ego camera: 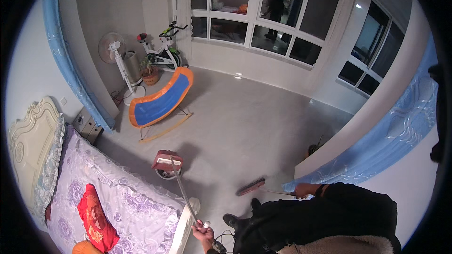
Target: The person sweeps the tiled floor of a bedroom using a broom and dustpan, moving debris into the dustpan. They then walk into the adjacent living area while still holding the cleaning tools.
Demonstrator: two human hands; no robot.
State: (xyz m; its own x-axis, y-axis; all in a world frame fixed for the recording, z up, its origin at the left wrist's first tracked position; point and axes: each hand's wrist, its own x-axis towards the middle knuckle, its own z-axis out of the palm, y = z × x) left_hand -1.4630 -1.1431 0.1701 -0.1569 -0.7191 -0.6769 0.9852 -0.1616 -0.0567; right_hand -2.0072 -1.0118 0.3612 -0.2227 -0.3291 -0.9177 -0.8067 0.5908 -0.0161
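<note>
My left hand (203, 233) grips the long metal handle (183, 189) of a dark red dustpan (164, 156), beside the foot of the bed. A pale cylindrical end (206, 225) sticks up at that hand; I cannot tell whether it belongs to the handle. The dustpan hangs over a small white bin (175, 175), covering much of its opening. My right hand (303, 191) is closed around the handle of a broom (251, 186). Its reddish head with dark bristles is low by the floor, in front of my shoes; whether it touches the floor is unclear.
At left stands a bed (141, 203) with a red cushion (96, 215). Beyond are a blue and orange rocking lounger (162, 102), a pedestal fan (122, 67), a potted plant (150, 76) and an exercise bike (164, 54). A blue curtain (385, 130) hangs right. A cable (226, 234) is near my left wrist.
</note>
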